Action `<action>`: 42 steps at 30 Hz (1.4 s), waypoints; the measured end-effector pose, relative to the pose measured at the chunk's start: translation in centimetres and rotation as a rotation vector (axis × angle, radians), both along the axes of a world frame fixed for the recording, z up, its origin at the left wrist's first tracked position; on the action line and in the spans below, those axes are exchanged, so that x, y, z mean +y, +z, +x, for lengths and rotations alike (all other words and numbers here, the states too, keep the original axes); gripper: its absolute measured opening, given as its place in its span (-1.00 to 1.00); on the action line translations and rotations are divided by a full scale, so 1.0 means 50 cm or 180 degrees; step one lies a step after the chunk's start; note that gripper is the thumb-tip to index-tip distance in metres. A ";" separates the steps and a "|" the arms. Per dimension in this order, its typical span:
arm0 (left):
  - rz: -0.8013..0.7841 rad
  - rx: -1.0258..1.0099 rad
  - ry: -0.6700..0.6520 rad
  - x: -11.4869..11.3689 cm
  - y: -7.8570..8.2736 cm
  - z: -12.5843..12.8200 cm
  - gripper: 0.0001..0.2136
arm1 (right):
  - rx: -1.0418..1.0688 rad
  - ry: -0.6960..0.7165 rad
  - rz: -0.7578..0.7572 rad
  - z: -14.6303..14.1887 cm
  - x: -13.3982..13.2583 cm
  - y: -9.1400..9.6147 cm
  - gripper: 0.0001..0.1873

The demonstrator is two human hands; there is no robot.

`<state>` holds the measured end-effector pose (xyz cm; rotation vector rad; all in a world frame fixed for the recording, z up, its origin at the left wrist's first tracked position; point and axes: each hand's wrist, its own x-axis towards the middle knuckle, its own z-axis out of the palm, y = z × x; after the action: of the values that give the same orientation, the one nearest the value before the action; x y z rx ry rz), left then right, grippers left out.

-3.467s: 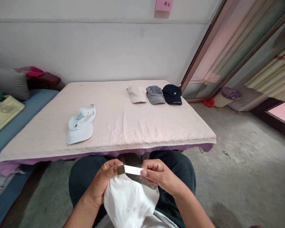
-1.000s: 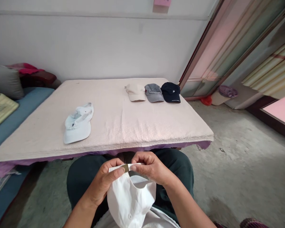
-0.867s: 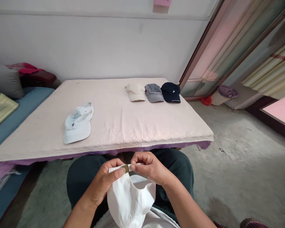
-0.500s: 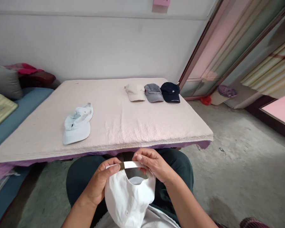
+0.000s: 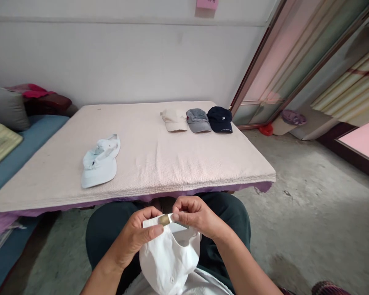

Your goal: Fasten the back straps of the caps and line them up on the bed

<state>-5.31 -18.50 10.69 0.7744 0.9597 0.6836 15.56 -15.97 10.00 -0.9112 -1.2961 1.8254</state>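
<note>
A white baseball cap rests in my lap, its back opening and strap turned up and away from me. My left hand grips the cap's rear edge beside a brass-coloured buckle, thumb on top. Close to that buckle, my right hand pinches the strap between thumb and fingers. On the bed in front lies a pale blue cap, crumpled, brim toward me. Farther back, a beige cap, a grey cap and a navy cap sit in a row.
The caps lie on a bed with a cream cover. A blue bench with a grey cushion stands at the left. At the right are a waste bin and the concrete floor.
My right hand has slid left along the strap toward the buckle. The buckle has shifted slightly right, and the back opening looks narrower. The caps on the bed have stayed put.
</note>
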 end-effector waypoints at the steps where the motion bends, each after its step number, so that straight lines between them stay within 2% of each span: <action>1: 0.0018 0.0009 -0.0049 -0.001 0.001 -0.001 -0.74 | -0.0025 -0.0022 0.0021 -0.002 0.000 0.001 -0.69; 19: 0.0028 -0.0096 -0.0106 -0.005 -0.007 -0.003 -0.75 | -0.0148 0.0051 0.0131 -0.014 0.001 0.006 -0.70; 24: 0.0090 0.0120 0.0085 -0.003 -0.008 0.000 -0.76 | -0.0246 0.0102 0.0193 -0.014 0.002 0.005 -0.73; 37: 0.0406 0.0638 -0.0097 0.000 0.000 0.000 -0.72 | -0.0347 0.0077 0.0222 -0.021 0.002 0.010 -0.85; 42: 0.0263 0.0526 0.0013 -0.003 -0.006 0.004 -0.72 | -0.0229 0.0045 0.0141 -0.021 0.002 0.005 -0.84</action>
<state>-5.12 -18.64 10.41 0.9128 1.0884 0.6737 14.50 -15.85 10.27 -0.9539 -1.3850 1.7819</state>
